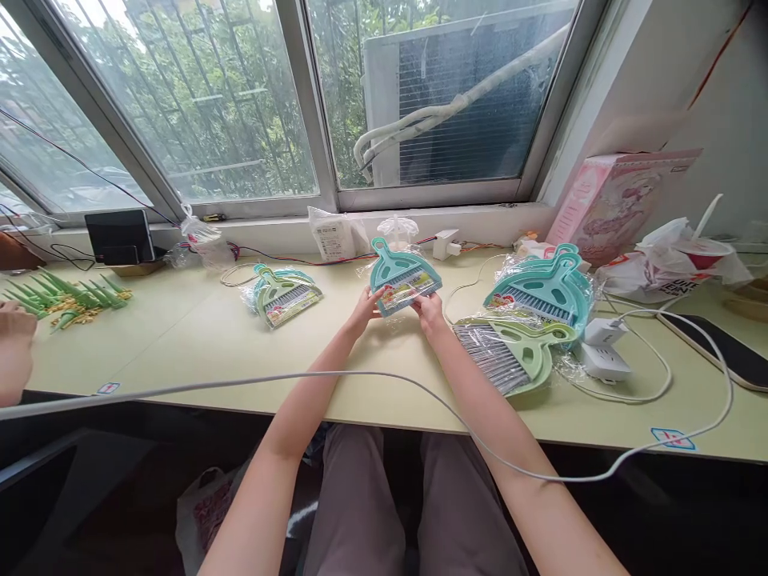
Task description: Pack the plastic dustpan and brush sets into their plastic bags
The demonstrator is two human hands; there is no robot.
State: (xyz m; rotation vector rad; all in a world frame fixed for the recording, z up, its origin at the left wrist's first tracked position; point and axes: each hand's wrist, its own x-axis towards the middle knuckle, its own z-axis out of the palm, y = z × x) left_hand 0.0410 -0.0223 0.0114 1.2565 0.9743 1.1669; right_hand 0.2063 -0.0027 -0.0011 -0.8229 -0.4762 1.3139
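Between both hands, a teal dustpan and brush set point(403, 276) in clear wrap is held above the table point(198, 344). My left hand point(364, 310) grips its lower left corner, and my right hand point(430, 310) grips its lower right edge. To the left lies a smaller-looking pile of wrapped sets, with a green set point(288, 298) over a teal one. On the right, several teal sets point(543, 288) are piled up, and a green set point(510, 352) with grey bristles lies in front of them, near my right forearm.
A white cable point(384, 374) crosses in front of my forearms. A white charger point(603, 360) and a phone point(720, 348) lie at the right. Another person's hand point(15, 336) is at the far left by green-tipped pieces point(66, 300). A pink box point(618, 200) stands behind.
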